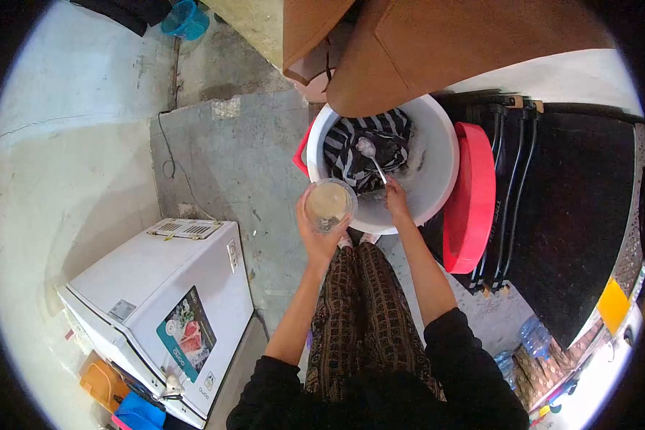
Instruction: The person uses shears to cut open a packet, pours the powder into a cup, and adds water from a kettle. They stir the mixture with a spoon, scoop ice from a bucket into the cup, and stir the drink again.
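Observation:
My left hand (315, 233) is closed around a clear round tub (329, 201) with something pale inside, held at the near left rim of a large white basin (443, 154). My right hand (396, 201) grips a metal spoon (378, 168) by its handle. The spoon reaches over the basin, and its bowl carries a whitish heap. Beneath it a black and white striped cloth (351, 168) lies bunched in the basin, with pale suds or liquid beside it.
Right of the basin, a red round lid or tray (471, 201) stands on edge against black panels (566, 208). Brown board or cloth (437, 50) hangs over the far side. A white chest freezer (172, 287) stands at left. Plastic bottles (534, 338) lie at lower right.

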Motion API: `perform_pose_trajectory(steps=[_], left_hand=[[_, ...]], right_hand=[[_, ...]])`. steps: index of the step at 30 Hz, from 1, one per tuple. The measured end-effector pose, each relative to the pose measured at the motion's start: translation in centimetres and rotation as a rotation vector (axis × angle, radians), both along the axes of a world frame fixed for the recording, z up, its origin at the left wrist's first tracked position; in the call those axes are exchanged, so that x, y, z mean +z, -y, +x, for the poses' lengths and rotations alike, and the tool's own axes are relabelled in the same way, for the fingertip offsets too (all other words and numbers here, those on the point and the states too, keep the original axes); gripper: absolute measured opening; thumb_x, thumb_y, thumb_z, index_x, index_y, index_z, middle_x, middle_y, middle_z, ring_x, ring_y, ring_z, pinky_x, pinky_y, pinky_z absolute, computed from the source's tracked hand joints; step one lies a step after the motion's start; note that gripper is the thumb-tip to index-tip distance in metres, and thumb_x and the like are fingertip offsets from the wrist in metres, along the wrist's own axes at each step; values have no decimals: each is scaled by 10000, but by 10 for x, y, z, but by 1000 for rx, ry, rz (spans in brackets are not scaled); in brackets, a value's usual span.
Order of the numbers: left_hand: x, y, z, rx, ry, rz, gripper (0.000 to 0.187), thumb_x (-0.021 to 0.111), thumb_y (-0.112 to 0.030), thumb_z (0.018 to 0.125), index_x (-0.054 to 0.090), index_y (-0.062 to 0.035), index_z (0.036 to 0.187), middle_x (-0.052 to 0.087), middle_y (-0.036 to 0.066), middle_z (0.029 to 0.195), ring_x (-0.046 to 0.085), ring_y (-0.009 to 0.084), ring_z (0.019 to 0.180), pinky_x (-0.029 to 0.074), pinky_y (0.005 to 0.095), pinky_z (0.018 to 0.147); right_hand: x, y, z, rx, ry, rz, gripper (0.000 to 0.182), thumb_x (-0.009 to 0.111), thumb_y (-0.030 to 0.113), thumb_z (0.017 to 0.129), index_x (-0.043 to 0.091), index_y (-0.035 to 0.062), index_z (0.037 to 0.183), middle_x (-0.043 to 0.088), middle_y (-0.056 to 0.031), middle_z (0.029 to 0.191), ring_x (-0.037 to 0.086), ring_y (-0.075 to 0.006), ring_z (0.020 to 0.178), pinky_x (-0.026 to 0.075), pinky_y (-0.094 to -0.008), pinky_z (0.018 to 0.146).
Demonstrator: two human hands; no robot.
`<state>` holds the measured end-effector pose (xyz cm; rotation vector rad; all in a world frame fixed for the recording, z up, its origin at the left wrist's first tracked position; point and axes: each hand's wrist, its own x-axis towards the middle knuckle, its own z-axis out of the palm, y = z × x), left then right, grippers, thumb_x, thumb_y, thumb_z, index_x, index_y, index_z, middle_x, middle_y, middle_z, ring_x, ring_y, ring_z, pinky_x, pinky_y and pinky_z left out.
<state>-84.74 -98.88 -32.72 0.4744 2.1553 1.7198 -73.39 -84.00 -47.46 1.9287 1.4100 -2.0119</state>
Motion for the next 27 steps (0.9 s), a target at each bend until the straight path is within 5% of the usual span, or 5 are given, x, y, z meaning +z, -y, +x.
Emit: perform_pose_trajectory(steps=[7, 9, 17, 20, 27], left_hand=[[3, -5, 2, -7, 40, -13, 865, 789, -74, 598, 277, -27, 1293, 366, 118, 1292, 385, 236, 1192, 302, 381, 1021], [3, -8, 2, -14, 35, -7, 857, 787, -78, 602, 281, -29, 1291, 364, 116, 1291, 383, 233, 1192, 302, 376, 1018], [-5, -31, -1, 13, -81, -57, 811, 788, -72, 589, 339, -24, 1262, 422, 121, 1229, 416, 237, 1147, 328, 365, 983], [-8, -40, 2, 64, -93, -43, 795, 792, -77, 583, 363, -25, 1250, 434, 121, 1217, 427, 232, 1137, 336, 359, 974], [-3, -53, 8, 52, -1, 31, 797, 798, -85, 573, 373, -21, 1244, 431, 114, 1224, 423, 223, 1144, 346, 353, 966]], right_hand=[[39, -5, 12, 52, 6, 151, 303, 430, 168, 909, 531, 147, 1194, 354, 61, 575, 342, -47, 474, 294, -208, 409], [50, -2, 18, 14, -88, 222, 290, 433, 127, 898, 550, 28, 1145, 594, -65, 924, 512, -132, 832, 400, -247, 776], [179, -12, 34, 239, -129, 425, 271, 435, 122, 903, 539, -12, 1114, 582, -71, 835, 492, -114, 786, 397, -240, 745], [215, -12, 35, 249, -148, 407, 269, 447, 114, 906, 539, 0, 1131, 421, 66, 672, 358, -37, 576, 297, -194, 512], [255, 5, 20, 545, -26, 608, 250, 416, 88, 902, 530, 41, 1119, 492, -178, 655, 466, -199, 544, 412, -311, 567]])
